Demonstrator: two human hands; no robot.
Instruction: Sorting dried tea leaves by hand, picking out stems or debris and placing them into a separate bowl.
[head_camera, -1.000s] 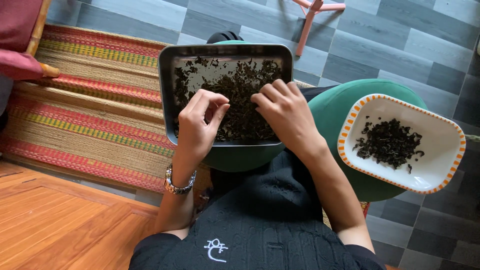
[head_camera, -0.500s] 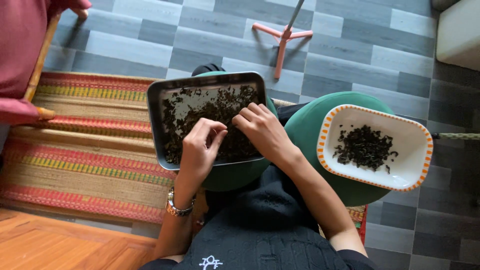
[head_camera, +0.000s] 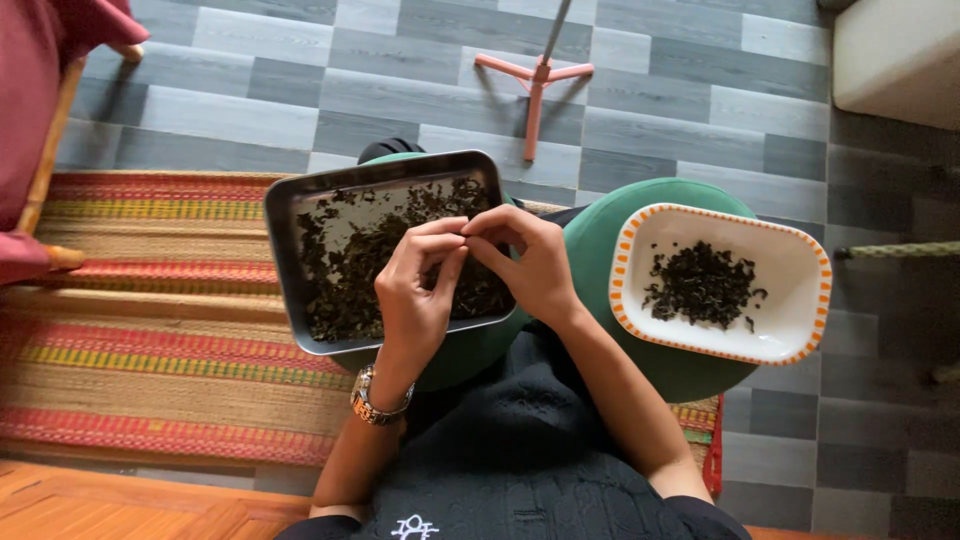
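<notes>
A person's left hand (head_camera: 415, 290) and right hand (head_camera: 525, 262) meet fingertip to fingertip above a dark metal tray (head_camera: 290, 195), the thumbs and forefingers of both drawn together in a pinch; whatever sits between the fingertips is too small to make out. The remaining fingers of each hand curl loosely inward. A metal wristwatch (head_camera: 378, 398) circles the left wrist. The rectangular tray lies directly beneath the hands and holds a loose scatter of dark dried leaves (head_camera: 340, 250), thicker along its near and left parts and thinner toward the far left corner, where bare metal shows. The tray rests on a green cushion (head_camera: 460, 355) over the person's lap, which is covered in black clothing (head_camera: 520, 440). To the right, well apart from the hands, a white rectangular dish with an orange dashed rim (head_camera: 628, 245) sits on a second green rounded cushion (head_camera: 600, 225) and carries a smaller, tighter heap of the same dark leaves (head_camera: 700, 285). A striped woven mat (head_camera: 150, 330) in red, yellow and green spreads to the left over a grey plank-pattern floor (head_camera: 700, 100). A pink three-footed stand (head_camera: 535, 80) rises from the floor beyond the tray, and maroon cloth (head_camera: 40, 60) drapes a wooden frame at the far left edge.
</notes>
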